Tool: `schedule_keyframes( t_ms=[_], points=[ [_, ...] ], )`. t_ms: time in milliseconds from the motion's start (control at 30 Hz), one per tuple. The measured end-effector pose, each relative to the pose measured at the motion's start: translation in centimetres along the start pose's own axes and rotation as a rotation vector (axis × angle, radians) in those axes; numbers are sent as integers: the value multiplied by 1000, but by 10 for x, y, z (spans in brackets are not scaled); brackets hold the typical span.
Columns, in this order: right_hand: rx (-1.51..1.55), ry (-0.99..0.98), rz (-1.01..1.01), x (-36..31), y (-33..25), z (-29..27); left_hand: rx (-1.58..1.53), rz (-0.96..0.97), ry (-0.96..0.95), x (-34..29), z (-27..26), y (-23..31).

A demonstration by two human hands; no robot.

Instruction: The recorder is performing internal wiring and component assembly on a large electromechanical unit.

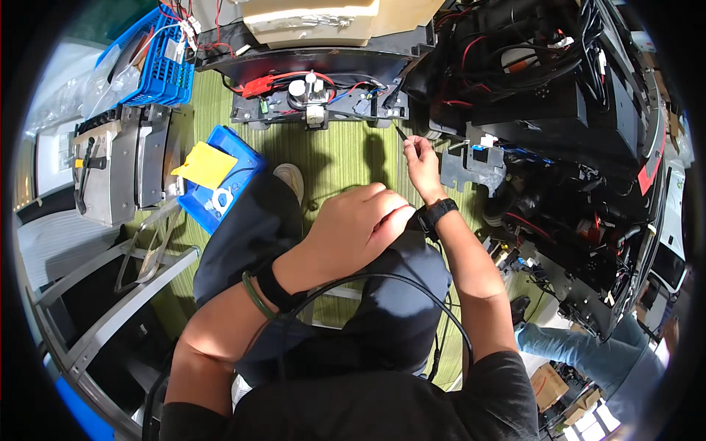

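My right hand [421, 163] is closed in a pinch on a thin dark stick [401, 133], its tip toward the black machine chassis [353, 109]. What kind of tool or part the stick is cannot be made out. My left hand [360, 224] lies curled above my knees, just left of the right wrist, its fingers folded under. Anything inside those fingers is hidden. On the chassis, a red connector [257, 87], red and blue wires and a white fitting [315, 92] face me. A grey metal bracket [474, 167] is right of my right hand.
A blue tray [193, 202] with a yellow cloth [207, 166] and white parts stands by my left leg. A metal frame [118, 305] is at left. Wired black machinery [544, 117] fills the right. A black cable [382, 276] arches over my lap. Another person's leg [573, 349] shows lower right.
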State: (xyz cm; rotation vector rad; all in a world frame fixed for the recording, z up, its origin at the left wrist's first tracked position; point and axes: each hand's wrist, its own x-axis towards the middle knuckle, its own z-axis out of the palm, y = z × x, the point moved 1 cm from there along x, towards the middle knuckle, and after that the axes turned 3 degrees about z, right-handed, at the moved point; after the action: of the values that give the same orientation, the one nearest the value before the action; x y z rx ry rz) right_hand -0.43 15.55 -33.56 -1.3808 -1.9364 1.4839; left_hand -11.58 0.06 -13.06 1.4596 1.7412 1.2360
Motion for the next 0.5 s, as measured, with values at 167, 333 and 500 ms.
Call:
schedule_keyframes(
  t_ms=[167,333,500],
  points=[
    [-27,-27,-5,13,-1,17,14,-21,20,-1,-5,-5],
    [-221,73,-332,37,-13,29,-13,-70,41,-4,-12,-15],
    [-474,-61,-83,46,-32,43,-62,-221,100,-4,-20,-25]
  ],
)
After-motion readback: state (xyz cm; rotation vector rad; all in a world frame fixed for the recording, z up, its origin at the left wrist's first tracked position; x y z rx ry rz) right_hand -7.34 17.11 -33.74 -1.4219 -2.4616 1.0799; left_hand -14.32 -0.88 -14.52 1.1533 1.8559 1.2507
